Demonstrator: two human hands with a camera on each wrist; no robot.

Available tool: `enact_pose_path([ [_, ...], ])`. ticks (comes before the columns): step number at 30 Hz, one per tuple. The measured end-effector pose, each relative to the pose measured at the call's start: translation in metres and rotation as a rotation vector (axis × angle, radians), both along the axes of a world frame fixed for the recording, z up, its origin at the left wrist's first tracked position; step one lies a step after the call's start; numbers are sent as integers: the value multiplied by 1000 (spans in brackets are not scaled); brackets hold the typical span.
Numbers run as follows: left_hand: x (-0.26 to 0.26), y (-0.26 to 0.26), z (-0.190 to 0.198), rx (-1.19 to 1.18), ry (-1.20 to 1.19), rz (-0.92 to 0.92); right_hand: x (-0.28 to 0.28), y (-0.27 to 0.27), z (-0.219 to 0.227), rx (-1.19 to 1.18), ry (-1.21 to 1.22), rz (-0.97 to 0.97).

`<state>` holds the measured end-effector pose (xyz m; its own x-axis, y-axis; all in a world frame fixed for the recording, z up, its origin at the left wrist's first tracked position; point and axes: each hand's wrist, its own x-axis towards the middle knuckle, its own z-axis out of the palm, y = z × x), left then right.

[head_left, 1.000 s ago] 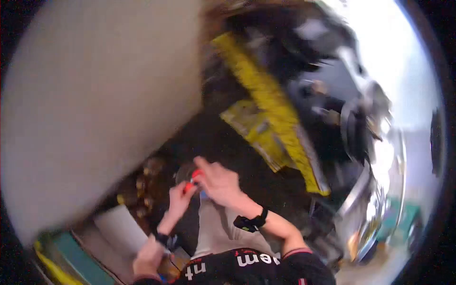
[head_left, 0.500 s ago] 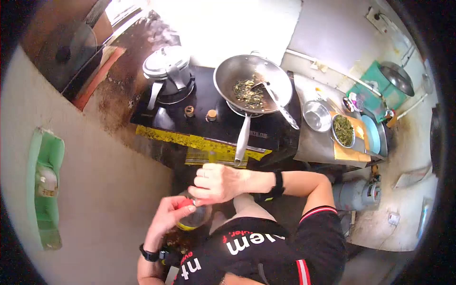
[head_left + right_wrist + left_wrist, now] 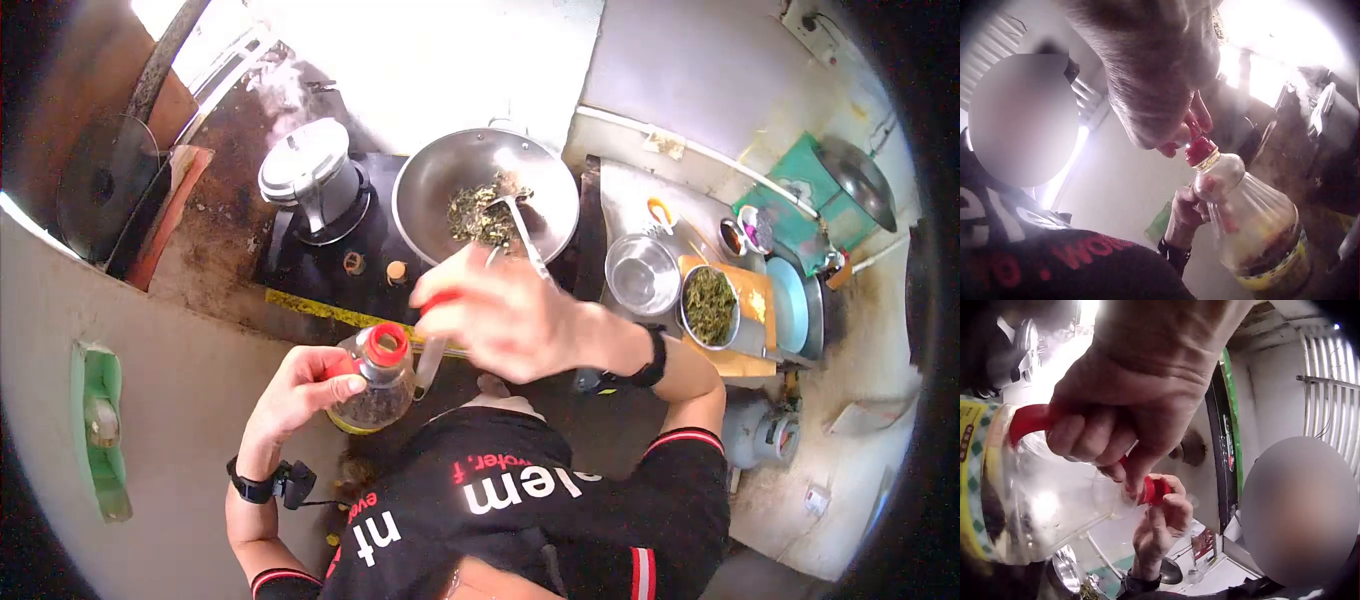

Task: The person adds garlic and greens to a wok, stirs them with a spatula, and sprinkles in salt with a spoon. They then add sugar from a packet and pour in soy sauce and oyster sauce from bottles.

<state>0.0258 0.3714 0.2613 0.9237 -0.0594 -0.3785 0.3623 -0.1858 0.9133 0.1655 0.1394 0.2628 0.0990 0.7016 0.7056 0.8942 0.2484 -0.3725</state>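
My left hand [image 3: 300,395] grips the red handle of a clear plastic bottle [image 3: 375,405] with a yellow label. Its red-rimmed mouth faces up, uncovered in the head view. Just to the right, my right hand [image 3: 515,320], blurred, pinches a red cap [image 3: 438,300] between thumb and fingers. In the left wrist view the cap [image 3: 1159,489] shows close by the bottle's neck. Beyond the hands, a steel wok [image 3: 545,185] on the cooktop holds chopped greens [image 3: 480,215], with a metal spatula [image 3: 527,235] leaning in it.
A steaming pressure cooker [image 3: 310,165] stands left of the wok. On the right-hand counter are a metal basin [image 3: 640,275], a bowl of greens [image 3: 710,305] and a blue plate [image 3: 789,305]. A gas cylinder [image 3: 755,430] stands below. A green holder [image 3: 100,430] hangs on the left wall.
The head view has swung up from the floor to the stove. My right hand has come away from the bottle's mouth with the cap, and the bottle has risen into fuller view.
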Motion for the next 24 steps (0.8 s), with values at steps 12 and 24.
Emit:
enact_pose_path([
  [12,76,-12,-30,166,103,104,85,-82,-126,-843,724,-331],
  [24,100,-18,-37,223,99,168,145,-27,-123,-728,-325,-422],
])
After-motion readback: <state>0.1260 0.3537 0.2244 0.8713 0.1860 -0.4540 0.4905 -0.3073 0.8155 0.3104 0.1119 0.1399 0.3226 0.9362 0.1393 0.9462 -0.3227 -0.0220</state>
